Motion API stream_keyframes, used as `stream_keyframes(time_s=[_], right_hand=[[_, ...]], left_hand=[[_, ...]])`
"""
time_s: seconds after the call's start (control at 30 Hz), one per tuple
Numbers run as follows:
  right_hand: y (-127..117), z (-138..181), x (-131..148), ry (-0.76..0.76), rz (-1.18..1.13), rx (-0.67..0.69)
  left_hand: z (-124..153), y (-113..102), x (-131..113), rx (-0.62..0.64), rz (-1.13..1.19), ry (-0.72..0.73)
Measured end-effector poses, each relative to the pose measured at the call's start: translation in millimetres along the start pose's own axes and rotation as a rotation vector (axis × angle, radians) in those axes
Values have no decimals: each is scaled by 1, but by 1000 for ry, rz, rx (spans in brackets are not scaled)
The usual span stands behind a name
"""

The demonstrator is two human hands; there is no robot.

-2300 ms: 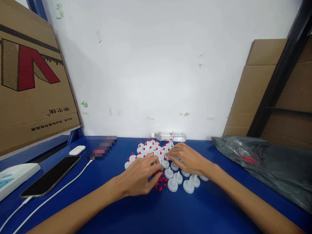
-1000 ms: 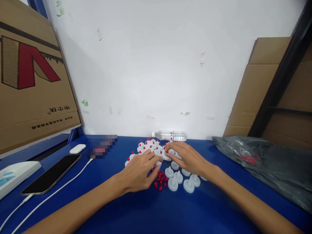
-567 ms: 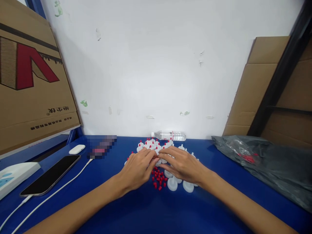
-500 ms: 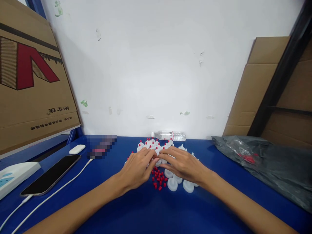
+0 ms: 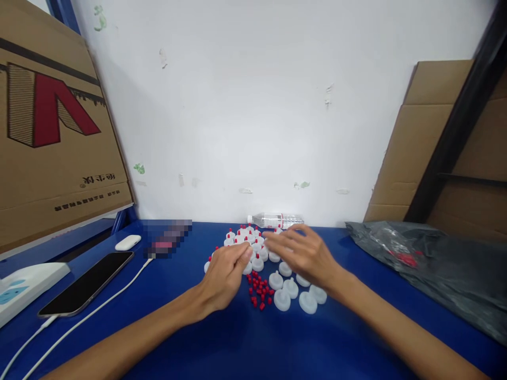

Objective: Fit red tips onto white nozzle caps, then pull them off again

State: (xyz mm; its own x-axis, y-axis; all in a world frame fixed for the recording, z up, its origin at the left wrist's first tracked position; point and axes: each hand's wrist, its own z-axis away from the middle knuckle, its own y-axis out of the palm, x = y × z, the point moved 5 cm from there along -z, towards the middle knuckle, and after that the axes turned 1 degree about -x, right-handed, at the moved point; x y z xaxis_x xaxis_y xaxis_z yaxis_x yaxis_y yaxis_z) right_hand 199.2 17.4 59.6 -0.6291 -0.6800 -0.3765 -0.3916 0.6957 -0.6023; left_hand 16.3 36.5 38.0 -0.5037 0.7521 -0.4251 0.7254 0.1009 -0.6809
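Observation:
My left hand (image 5: 225, 277) is closed at the left of the cluster, thumb pressed along the fingers; whatever it holds is hidden. Over the right part of the cluster hovers my right hand (image 5: 307, 258), its fingers stretched out, slightly blurred, with nothing seen in them. Several white spouted lids with red tips (image 5: 257, 263) stand in a group behind and between the hands. Small loose red caps (image 5: 259, 290) lie in a pile just in front of them. White spouted lids without red tips (image 5: 282, 301) rest under and in front of my right hand.
A clear bottle (image 5: 269, 219) lies along the wall. On the left are a phone (image 5: 87, 282) with a white cable, a white case (image 5: 128, 243), a white power strip (image 5: 27, 287) and a cardboard box (image 5: 67, 169). A grey plastic bag (image 5: 435, 279) covers the table's right side.
My hands, fingertips together over the cluster before, have separated. The right hand has moved right and lifted with its fingers extended; the left has shifted slightly left and down.

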Motion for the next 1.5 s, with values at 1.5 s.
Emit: stream_keyframes(time_s=[1.5], right_hand=[[97, 30, -99, 579, -209, 636]], left_hand=[[9, 9, -22, 303, -251, 316]])
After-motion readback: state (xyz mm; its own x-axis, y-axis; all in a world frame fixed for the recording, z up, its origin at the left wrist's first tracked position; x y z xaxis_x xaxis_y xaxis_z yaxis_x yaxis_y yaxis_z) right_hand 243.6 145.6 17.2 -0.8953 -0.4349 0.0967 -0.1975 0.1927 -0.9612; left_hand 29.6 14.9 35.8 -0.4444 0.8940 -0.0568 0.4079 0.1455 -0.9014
